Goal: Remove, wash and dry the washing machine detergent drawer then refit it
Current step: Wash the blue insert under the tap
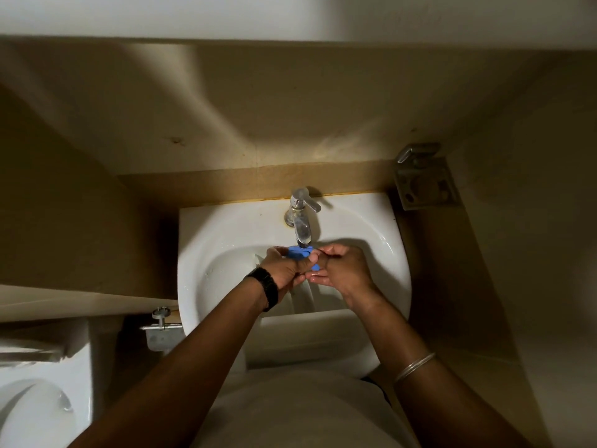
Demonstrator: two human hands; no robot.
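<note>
Both hands, left hand (284,270) & right hand (339,270), pinch blue drawer part (298,252) under tap (302,227), over sink (371,227). Washing underway; drying, refit left.

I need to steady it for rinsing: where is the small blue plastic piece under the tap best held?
Probably by its two ends, one hand from each side. The small blue plastic piece lies crosswise right under the chrome tap spout, so its middle should stay bare for the water. The left hand already grips its left end; the right hand pinches its right end above the white basin.
</note>
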